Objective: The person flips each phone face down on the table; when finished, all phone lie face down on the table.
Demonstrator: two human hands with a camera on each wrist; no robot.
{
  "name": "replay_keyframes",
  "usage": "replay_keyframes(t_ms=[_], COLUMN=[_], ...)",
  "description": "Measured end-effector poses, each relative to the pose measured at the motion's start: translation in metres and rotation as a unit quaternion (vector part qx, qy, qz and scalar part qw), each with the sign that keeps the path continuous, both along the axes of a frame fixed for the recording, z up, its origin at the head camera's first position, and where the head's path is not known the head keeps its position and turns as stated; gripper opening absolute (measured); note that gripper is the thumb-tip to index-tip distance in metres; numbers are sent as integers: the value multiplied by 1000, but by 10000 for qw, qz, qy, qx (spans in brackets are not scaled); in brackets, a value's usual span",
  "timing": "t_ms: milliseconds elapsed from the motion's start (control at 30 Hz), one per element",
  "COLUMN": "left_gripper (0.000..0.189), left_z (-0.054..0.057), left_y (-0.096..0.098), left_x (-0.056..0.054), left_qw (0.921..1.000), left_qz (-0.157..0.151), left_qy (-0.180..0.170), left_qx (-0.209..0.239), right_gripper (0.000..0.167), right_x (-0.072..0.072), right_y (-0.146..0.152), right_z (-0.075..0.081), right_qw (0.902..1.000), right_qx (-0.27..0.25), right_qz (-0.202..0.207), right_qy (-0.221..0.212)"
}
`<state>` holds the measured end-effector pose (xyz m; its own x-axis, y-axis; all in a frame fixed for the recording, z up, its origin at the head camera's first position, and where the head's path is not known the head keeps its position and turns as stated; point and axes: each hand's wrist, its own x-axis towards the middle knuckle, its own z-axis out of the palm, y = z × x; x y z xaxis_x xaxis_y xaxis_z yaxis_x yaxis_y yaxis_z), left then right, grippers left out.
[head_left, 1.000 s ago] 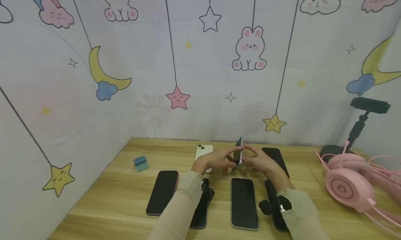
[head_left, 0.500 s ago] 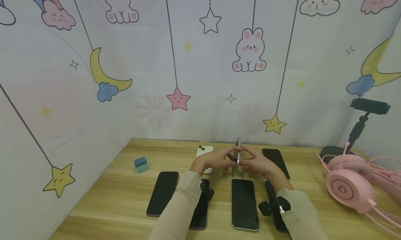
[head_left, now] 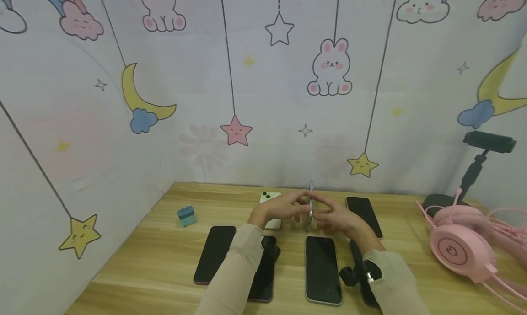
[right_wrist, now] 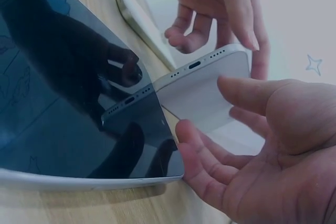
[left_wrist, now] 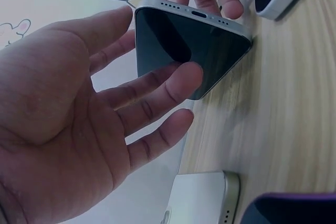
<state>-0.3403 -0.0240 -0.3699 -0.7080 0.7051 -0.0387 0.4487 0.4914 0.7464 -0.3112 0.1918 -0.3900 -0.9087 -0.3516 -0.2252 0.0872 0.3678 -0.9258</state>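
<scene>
A smartphone (head_left: 310, 210) stands on its long edge on the wooden table, between my two hands. My left hand (head_left: 282, 206) holds it from the left; in the left wrist view some fingers lie against its dark screen (left_wrist: 163, 38), with the thumb at its upper edge. From the other side my right hand (head_left: 339, 218) holds it, the thumb on its white back (right_wrist: 199, 98) in the right wrist view. The charging-port end faces me. Behind my left hand lies a white phone (head_left: 269, 196), partly hidden. A black-screened phone (head_left: 322, 269) lies nearest below the hands.
Other dark phones lie at left (head_left: 214, 253), under my left forearm (head_left: 263, 274), under my right wrist (head_left: 366, 287) and at back right (head_left: 364, 212). A small blue block (head_left: 187, 216) is at far left. Pink headphones (head_left: 457, 246) and a black stand (head_left: 473, 173) are at right.
The smartphone between my hands has turned from slightly angled, with its dark face partly showing, to nearly edge-on in the head view. Both hands stay around it.
</scene>
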Motion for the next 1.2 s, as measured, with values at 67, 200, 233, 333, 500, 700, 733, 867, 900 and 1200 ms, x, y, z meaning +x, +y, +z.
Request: replay_keyframes(t_ms=[67,200,233,333,500,700,733,867,900,1200], left_gripper=[45,45,45,43,42,42,43,44,44,46], left_z=[-1,-2,-2,-2,0,2,2,3,3,-2], left_y=[0,0,-1,-1,-4,-8,-9,-11,-11,-8], left_x=[0,-1,-1,-1,0,0,0,0,0,-4], left_qw=[10000,9998,9998,9996,9995,9990,9989,9988,9988,9996], left_qz=[1,42,50,76,196,294,306,350,361,207], left_qy=[-38,-79,-93,-144,-163,-258,-261,-227,-216,-176], left_qx=[59,169,196,230,186,234,240,240,237,73], right_gripper=[69,70,69,69,69,68,67,66,65,68], right_x=[0,0,0,0,0,1,1,2,2,0], right_y=[0,0,0,0,0,-2,-2,-1,-1,0], right_z=[-1,-3,-3,-4,-4,-2,-2,-1,-1,-1], right_qw=[10000,9999,9999,9998,9997,9997,9997,9997,9997,9995], right_qx=[-3,-95,-113,-139,-95,-43,-44,-39,-44,139], right_qz=[-39,-76,-80,-101,-183,-200,-203,-192,-199,-297], right_qy=[-30,-93,-96,-109,-154,-160,-157,-111,-97,1])
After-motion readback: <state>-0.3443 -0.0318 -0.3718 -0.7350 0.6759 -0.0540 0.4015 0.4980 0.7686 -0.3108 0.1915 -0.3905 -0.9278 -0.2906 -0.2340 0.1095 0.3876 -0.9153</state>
